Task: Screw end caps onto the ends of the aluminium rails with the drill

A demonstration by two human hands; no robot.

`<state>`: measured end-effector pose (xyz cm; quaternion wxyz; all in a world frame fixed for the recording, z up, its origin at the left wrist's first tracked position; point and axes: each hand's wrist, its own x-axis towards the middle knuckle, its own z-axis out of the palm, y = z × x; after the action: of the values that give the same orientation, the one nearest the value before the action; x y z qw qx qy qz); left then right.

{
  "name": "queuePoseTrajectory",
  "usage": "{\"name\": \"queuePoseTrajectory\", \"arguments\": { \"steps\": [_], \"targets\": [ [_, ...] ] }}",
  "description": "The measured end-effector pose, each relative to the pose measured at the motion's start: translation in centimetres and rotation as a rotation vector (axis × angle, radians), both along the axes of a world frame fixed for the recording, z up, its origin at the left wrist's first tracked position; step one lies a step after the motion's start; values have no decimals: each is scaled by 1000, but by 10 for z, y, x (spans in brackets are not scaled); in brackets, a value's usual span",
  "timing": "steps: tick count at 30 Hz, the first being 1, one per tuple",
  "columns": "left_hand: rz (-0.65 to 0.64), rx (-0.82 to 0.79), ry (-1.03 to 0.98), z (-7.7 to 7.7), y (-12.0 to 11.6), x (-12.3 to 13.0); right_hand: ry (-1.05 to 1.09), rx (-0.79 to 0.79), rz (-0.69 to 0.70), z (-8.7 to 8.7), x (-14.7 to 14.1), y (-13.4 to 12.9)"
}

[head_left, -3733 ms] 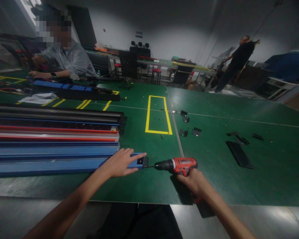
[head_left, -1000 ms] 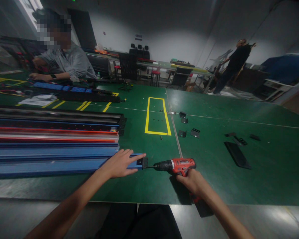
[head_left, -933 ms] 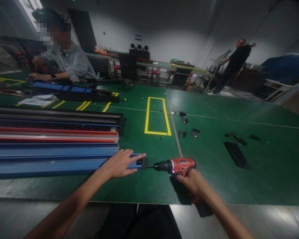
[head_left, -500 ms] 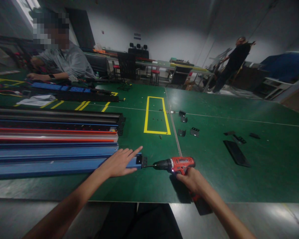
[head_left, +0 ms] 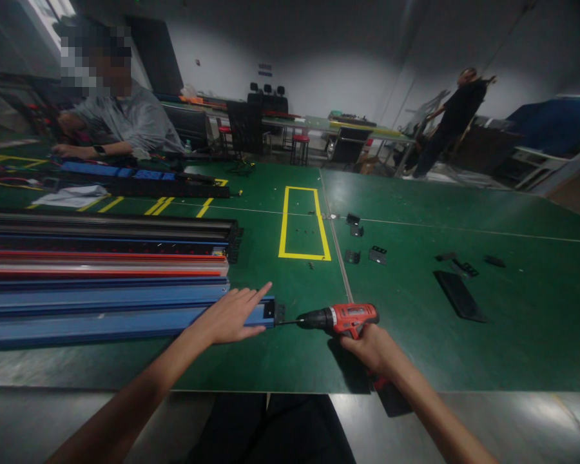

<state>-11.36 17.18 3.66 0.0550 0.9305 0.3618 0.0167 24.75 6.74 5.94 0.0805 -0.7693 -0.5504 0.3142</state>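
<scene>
My left hand (head_left: 229,317) lies across the nearest blue metal profile (head_left: 125,323), close to its right end, with the fingers stretched out. A small black bracket or end piece (head_left: 280,313) sits at that end. My right hand (head_left: 374,348) is wrapped round the handle of a red and black cordless drill (head_left: 355,317). The drill lies level, pointing left, and its long thin bit (head_left: 290,322) reaches the black end piece. Whether the tip is seated in a screw is too small to tell.
More long profiles, including a red one (head_left: 101,265), lie behind the nearest. Small black brackets (head_left: 377,256) and a flat black plate (head_left: 457,294) lie to the right on the green table (head_left: 415,348). A person (head_left: 140,122) sits across at the left; another person (head_left: 457,119) stands far right.
The small light on the drill, lit before, no longer shows. My left index finger has shifted slightly left. The drill and the profile hold almost the same place.
</scene>
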Motion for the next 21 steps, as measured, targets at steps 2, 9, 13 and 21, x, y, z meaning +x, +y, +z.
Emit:
{"name": "queuePoseTrajectory", "arguments": {
  "steps": [2,9,13,21],
  "targets": [
    [2,-4,3,-1,1,0,-5,-4,3,0,0,0],
    [9,5,-18,1,1,0,-6,-3,6,3,-2,0],
    [8,2,-27,3,0,1,2,3,8,3,-2,0],
    [15,-19,-38,2,1,1,18,31,6,0,-1,0]
  ]
}}
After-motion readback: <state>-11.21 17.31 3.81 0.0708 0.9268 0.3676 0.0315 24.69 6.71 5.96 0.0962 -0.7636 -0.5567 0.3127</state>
